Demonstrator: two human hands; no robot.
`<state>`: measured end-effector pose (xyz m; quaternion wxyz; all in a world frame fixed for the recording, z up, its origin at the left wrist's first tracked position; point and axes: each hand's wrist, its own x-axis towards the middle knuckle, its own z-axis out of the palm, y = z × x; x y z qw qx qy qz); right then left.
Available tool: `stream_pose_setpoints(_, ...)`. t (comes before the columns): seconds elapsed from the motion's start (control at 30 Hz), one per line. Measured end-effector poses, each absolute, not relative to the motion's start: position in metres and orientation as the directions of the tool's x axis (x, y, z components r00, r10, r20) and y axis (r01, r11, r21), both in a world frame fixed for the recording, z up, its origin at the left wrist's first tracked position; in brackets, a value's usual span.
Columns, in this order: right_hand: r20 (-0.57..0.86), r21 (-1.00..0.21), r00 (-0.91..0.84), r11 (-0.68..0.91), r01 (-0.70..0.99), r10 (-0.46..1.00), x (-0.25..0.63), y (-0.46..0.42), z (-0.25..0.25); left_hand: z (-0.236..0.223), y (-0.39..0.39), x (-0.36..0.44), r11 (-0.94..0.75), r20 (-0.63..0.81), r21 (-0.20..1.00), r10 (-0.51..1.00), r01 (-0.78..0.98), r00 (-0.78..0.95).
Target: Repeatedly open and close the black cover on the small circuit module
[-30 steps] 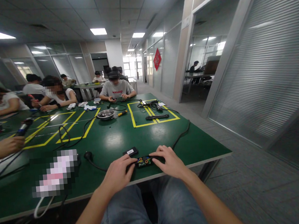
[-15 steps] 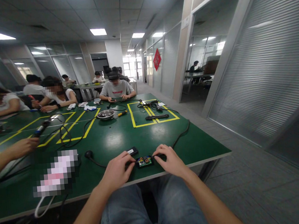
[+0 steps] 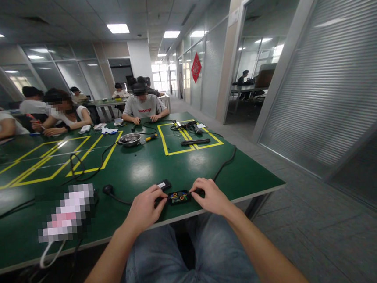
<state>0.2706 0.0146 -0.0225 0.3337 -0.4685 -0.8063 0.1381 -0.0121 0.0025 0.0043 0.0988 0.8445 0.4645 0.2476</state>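
An opened black power adapter (image 3: 179,198) lies near the table's front edge, its green circuit board with ring-shaped coils facing up. At its left end my left hand (image 3: 147,206) is closed in a pinch on the power cord (image 3: 120,201), which leads to a round black plug (image 3: 107,190). On the other end my right hand (image 3: 209,196) pinches the output cable (image 3: 226,162), which runs off to the back right. Just behind the adapter rests a black cover (image 3: 163,184) with a white label. My fingertips partly hide both cable ends.
Toward the back lie a metal bowl (image 3: 130,140), a yellow-handled tool (image 3: 150,138) and a black bar (image 3: 195,142) inside yellow tape marks. A pixelated pinkish object (image 3: 67,213) is at left. A person (image 3: 144,103) sits across the green table (image 3: 177,166); others sit at left.
A co-worker's arm with a black tool has left the view at left. The whole scene has shifted slightly up and left. Both my hands keep their pinch at the adapter's ends.
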Motion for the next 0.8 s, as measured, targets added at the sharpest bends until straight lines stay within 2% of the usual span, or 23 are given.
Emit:
stream_pose_setpoints(0.2, 0.407, -0.504, -0.34, 0.518, 0.691, 0.848, 0.269, 0.013, -0.022, 0.013, 0.008, -0.011, -0.571, 0.319, 0.351, 0.818, 0.742, 0.479)
stream_pose_setpoints(0.5, 0.412, -0.498, -0.324, 0.508, 0.703, 0.852, 0.268, 0.011, -0.02, 0.008, 0.04, -0.003, -0.447, 0.326, 0.393, 0.885, 0.804, 0.332)
stream_pose_setpoints(0.63, 0.42, -0.504, -0.315, 0.507, 0.7, 0.851, 0.268, 0.012, -0.021, 0.014, 0.028, 0.005, -0.532, 0.37, 0.413, 0.84, 0.739, 0.397)
stream_pose_setpoints(0.8, 0.424, -0.505, -0.315, 0.511, 0.696, 0.849, 0.268, 0.013, -0.023, 0.012, 0.013, 0.019, -0.659, 0.349, 0.466, 0.75, 0.59, 0.562)
